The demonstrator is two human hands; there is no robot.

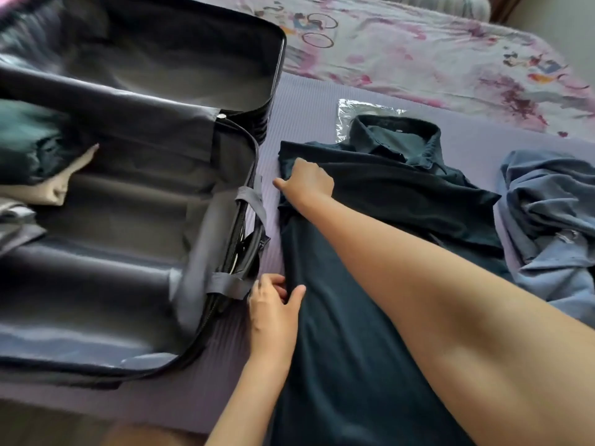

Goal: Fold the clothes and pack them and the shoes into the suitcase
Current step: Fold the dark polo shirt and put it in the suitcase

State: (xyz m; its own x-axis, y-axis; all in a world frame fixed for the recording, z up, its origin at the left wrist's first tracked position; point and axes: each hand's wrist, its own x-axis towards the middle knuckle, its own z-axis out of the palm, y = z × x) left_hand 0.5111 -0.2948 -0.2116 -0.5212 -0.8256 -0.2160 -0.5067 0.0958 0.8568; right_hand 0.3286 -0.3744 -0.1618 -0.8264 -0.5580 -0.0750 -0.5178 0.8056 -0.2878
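On a purple mat (299, 101) by floral bedding (418, 59), left hand (273, 309) and right hand (307, 181) grip the shirt (402, 194).

Open suitcase (128, 220) sits left on the mat (306, 101), its lid (161, 59) lying flat behind the base. Folded clothes (32, 149) lie in the base's far left part. Collared shirt (386, 194) lies just right of the suitcase, collar at the far end, resting on a plastic bag (347, 114) (only the bag's far part shows). Crumpled garment (553, 214) lies right of the shirt, touching it. Bed sheet (418, 53) lies behind the mat. Left hand (273, 310) holds the shirt's left edge beside the suitcase; right hand (307, 181) grips the same edge farther back.
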